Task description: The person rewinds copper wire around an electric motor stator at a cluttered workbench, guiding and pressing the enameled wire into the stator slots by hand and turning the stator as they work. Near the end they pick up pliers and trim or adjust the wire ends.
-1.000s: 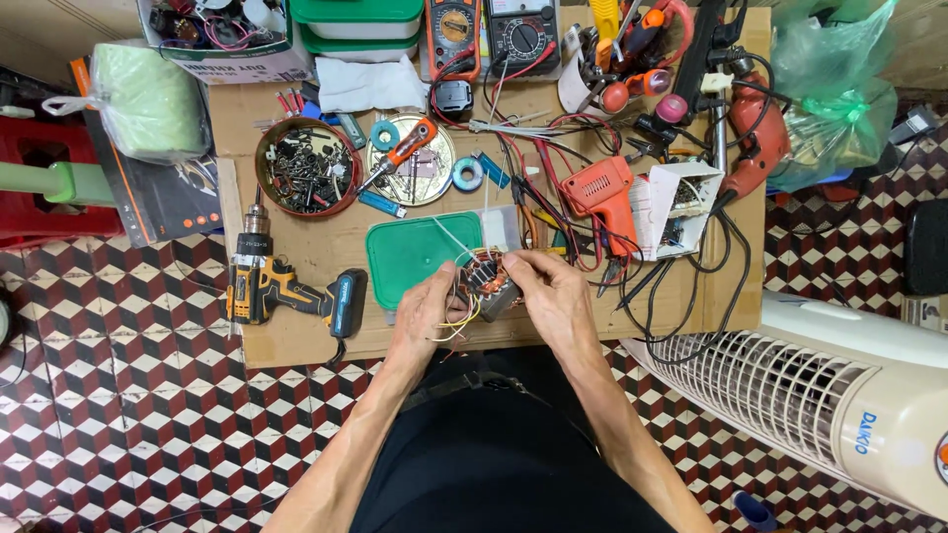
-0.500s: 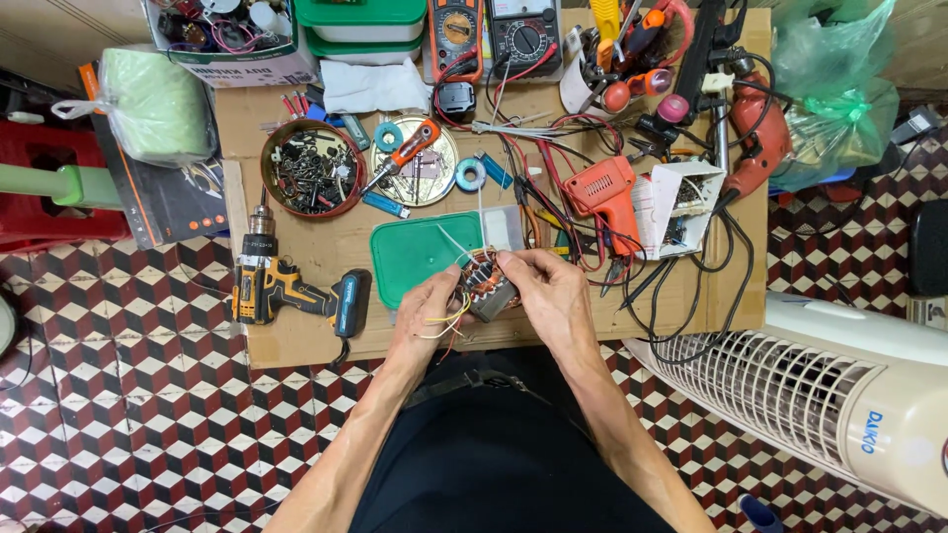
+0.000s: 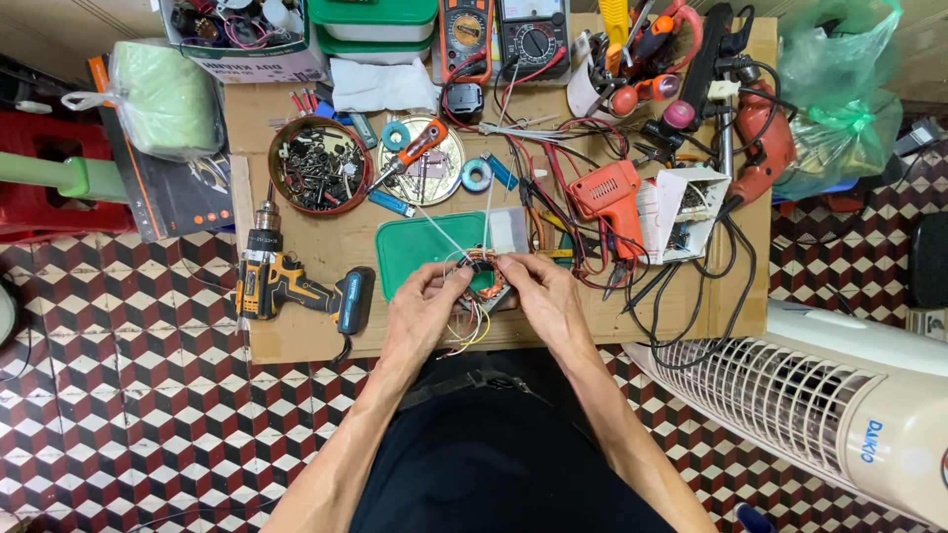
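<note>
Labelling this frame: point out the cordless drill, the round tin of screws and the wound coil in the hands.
cordless drill [image 3: 281, 283], head view, on its yellow body.
round tin of screws [image 3: 318, 166], head view, on the hardware inside.
wound coil [image 3: 481, 274], head view, on the copper windings between the hands.

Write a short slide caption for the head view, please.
Both hands, left hand and right hand, hold a copper-wound motor coil over a cluttered workbench.
</note>
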